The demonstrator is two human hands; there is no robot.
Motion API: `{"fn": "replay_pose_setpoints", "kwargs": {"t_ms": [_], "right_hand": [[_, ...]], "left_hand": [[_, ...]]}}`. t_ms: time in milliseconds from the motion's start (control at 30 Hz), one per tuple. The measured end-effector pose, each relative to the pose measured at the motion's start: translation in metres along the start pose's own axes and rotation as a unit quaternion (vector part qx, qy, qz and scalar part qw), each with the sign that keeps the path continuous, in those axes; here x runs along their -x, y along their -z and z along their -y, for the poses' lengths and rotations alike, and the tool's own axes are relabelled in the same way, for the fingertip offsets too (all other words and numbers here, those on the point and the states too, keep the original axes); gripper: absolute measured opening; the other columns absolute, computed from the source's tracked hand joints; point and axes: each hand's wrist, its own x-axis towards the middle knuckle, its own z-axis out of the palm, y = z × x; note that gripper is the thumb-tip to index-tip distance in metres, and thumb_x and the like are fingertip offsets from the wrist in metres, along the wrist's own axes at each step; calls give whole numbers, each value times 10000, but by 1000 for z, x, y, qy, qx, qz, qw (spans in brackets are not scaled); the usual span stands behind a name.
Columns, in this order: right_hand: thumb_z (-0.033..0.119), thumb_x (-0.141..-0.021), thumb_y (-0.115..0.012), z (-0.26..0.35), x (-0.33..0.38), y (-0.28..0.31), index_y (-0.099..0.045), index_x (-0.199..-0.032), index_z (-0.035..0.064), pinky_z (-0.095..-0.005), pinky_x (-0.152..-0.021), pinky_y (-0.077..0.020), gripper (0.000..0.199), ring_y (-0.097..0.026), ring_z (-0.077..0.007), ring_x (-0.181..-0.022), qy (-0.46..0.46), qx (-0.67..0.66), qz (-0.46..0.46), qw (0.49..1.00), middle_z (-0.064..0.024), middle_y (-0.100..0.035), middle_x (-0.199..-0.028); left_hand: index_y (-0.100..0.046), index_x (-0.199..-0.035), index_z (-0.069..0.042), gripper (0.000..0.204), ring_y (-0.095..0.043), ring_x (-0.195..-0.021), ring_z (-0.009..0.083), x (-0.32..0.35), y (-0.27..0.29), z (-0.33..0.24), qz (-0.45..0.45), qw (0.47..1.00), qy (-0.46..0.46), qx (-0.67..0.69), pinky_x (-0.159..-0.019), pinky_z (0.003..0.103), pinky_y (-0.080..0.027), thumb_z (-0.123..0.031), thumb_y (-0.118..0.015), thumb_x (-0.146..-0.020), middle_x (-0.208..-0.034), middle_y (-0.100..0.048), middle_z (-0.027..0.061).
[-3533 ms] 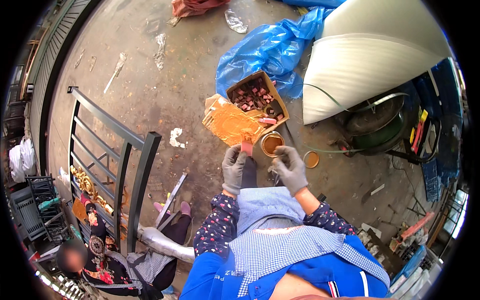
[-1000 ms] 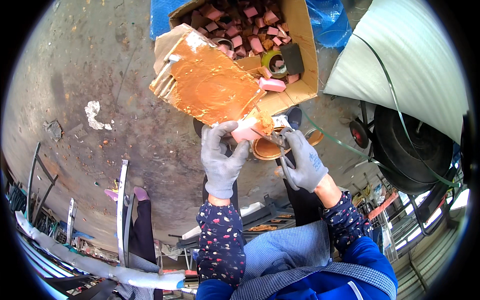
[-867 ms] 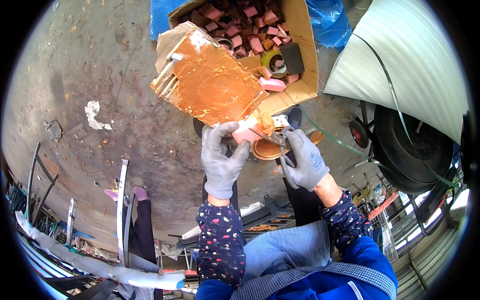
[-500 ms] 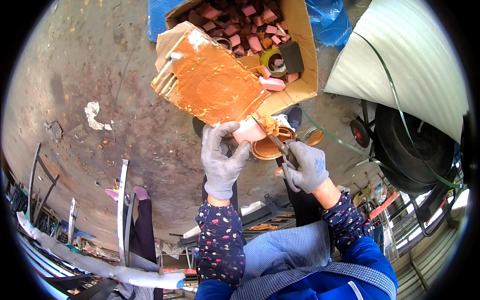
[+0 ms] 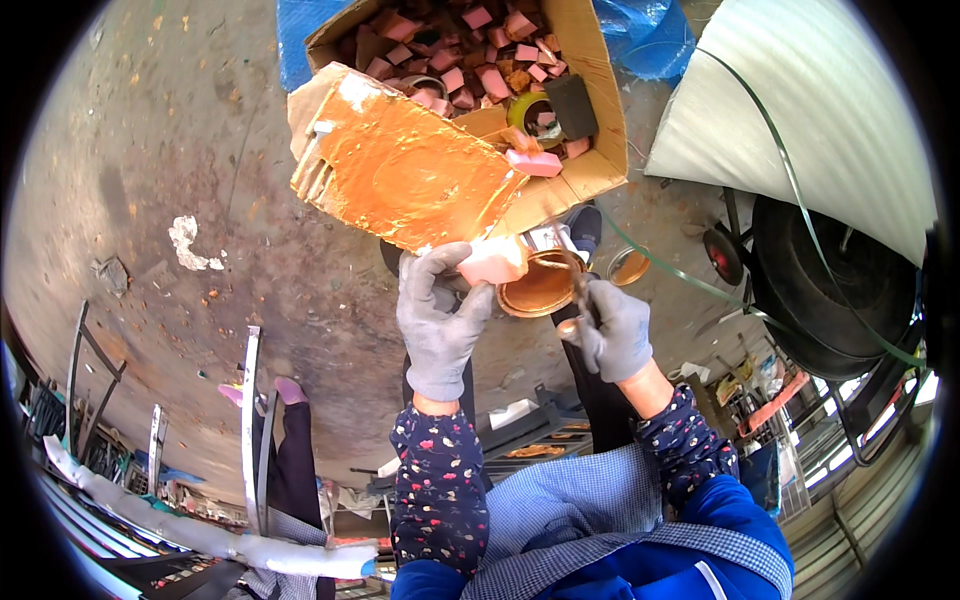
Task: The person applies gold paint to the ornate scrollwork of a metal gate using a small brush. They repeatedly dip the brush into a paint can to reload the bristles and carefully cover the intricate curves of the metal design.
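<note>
My left hand [image 5: 440, 325], in a grey glove, pinches a pink foam block [image 5: 495, 260] between thumb and fingers. The block is beside the lower edge of a cardboard flap [image 5: 420, 170] smeared with orange-brown paint or paste. My right hand [image 5: 612, 335], gloved too, is closed around scissors [image 5: 577, 285], whose blades are blurred and point upward. Between my hands, an open round tin [image 5: 535, 291] shows orange-brown stuff inside. Its contents are partly hidden by the rim and the blades.
A cardboard box [image 5: 603, 150] holds many pink foam pieces and a yellow-green tape roll [image 5: 522, 108]. A round lid [image 5: 629, 266] lies right of the tin. At right are a white foam roll [image 5: 800, 110], a black wheel [image 5: 820, 280] and a green strap. Another person's legs [image 5: 293, 450] show at lower left.
The orange clump at the scissors' tips is no longer there. My right hand has turned and drawn the scissors slightly away from the foam block. My left hand still holds the block.
</note>
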Motion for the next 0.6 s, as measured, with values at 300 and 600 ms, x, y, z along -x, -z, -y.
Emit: {"fn": "replay_pose_setpoints", "kwargs": {"t_ms": [300,600], "right_hand": [[482,-889,-648,-56,-84,-19,-626,-986,78,-465,-745,-507,415,-671,-395,-849,-148,115,8,982,-159,-697,-837],[465,-885,-599,-92,-174,-84,-573,-1100,66,-485,-815,-497,454,-649,-396,-973,-80,212,16,974,-211,-680,-1022]], "left_hand": [[-587,-1148,8,389,-581,-965,123,3,7,8,-33,996,16,87,-813,256,-497,15,-732,-787,-1120,-520,37],[-568,-1175,26,399,-600,-897,131,13,12,-2,-55,980,55,186,-820,286,-501,-128,-742,-851,-1040,-623,65]]}}
